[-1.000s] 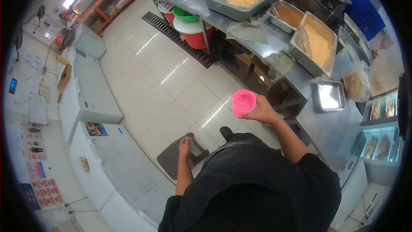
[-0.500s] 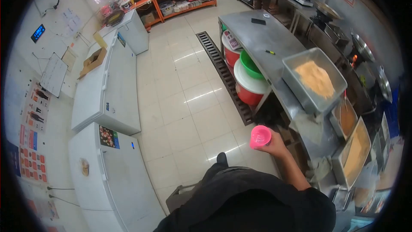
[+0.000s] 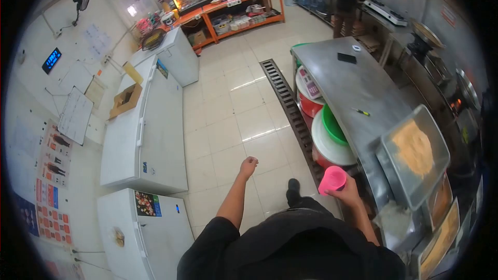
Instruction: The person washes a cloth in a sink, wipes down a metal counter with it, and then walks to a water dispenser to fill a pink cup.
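Note:
A pink plastic measuring jug (image 3: pixel 328 182) is gripped in my right hand (image 3: pixel 349 193), beside the steel table's front corner. Its mouth faces up toward me, and the inside looks empty. My left hand (image 3: pixel 249 166) hangs over the tiled floor with its fingers curled in, and I see nothing in it. Close to the jug, under the table, stands a red bucket with a white lid (image 3: pixel 328 148), and a green basin (image 3: pixel 332 126) leans by it. On the table to the right of my right hand sits a deep steel tray (image 3: pixel 390 168) holding orange-tan powder (image 3: pixel 413 148).
White chest freezers (image 3: pixel 162 124) line the left wall. A floor drain grate (image 3: pixel 284 93) runs along the steel table (image 3: pixel 358 83), which carries a phone (image 3: pixel 346 58) and a marker (image 3: pixel 361 112). Another person (image 3: pixel 346 0) stands at the far counter. A flame (image 3: pixel 456 105) burns at the right.
I have moved forward along the table. My left arm has come into view over the floor. The pink jug stays in my right hand, now nearer the lidded bucket.

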A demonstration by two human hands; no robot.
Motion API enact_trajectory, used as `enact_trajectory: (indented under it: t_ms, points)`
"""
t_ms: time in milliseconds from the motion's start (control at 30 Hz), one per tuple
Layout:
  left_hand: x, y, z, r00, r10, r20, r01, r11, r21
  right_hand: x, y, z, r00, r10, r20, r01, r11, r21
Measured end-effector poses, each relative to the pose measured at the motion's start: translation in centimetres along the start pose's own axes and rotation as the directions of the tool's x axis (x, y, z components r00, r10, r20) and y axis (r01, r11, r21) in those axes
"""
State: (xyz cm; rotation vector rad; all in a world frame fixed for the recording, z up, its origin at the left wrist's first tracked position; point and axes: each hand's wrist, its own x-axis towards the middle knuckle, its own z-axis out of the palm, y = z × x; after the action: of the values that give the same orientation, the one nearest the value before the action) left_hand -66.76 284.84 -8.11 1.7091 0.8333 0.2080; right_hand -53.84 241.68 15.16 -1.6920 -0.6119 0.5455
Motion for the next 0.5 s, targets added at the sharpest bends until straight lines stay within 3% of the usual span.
enact_trajectory:
  t_ms: [67,100,133,167,200,233,267,300,367,433,500]
  points:
    - [2.8,-2.4,-0.3,0.998,0.054,-0.024,-0.044,0.942,0.332,4.7,0.6,0.1,1.0,0.011,0.028,-0.01,1.0,-0.008]
    - [2.8,-3.4,-0.5,1.0,-0.007,-0.01,0.01,0.946,0.325,8.3,0.2,0.0,0.999,0.023,0.031,-0.023,1.0,-0.021]
    - [2.7,-6.1,-0.3,0.998,-0.003,-0.068,0.033,0.896,0.443,12.1,-0.7,0.0,0.999,0.004,0.047,-0.003,1.0,-0.018]
    - [2.0,-10.0,-0.3,0.997,-0.039,-0.066,0.062,0.916,0.396,15.3,-1.8,0.3,0.997,-0.01,0.071,0.011,1.0,-0.014]
    - [0.1,-10.4,-1.1,0.953,-0.302,0.027,0.267,0.879,0.395,17.7,-2.7,0.8,0.995,-0.006,0.099,0.007,1.0,-0.008]
    - [-1.5,-12.4,-1.4,0.882,-0.47,0.03,0.409,0.795,0.448,20.6,-3.3,1.0,0.993,-0.009,0.122,0.01,1.0,-0.002]
    - [-3.5,-11.4,-2.3,0.732,-0.674,0.098,0.56,0.677,0.477,23.7,-3.1,1.1,0.984,-0.055,0.17,0.058,0.998,-0.013]
    - [-5.3,-19.7,-1.9,0.846,-0.528,0.082,0.392,0.717,0.576,27.1,-3.3,1.5,0.983,-0.047,0.18,0.05,0.999,-0.014]
    - [-10.6,-20.3,-4.4,0.75,-0.644,0.152,0.499,0.701,0.509,33.2,-3.8,2.6,0.968,-0.041,0.249,0.064,0.994,-0.084]
    - [-11.7,-19.9,-5.0,0.722,-0.679,0.134,0.562,0.689,0.457,38.9,-4.4,3.6,0.96,-0.12,0.253,0.152,0.982,-0.111]
    - [-9.2,-19.6,-5.8,0.723,-0.679,0.128,0.573,0.693,0.437,44.4,-3.5,4.8,0.955,-0.121,0.271,0.143,0.988,-0.063]
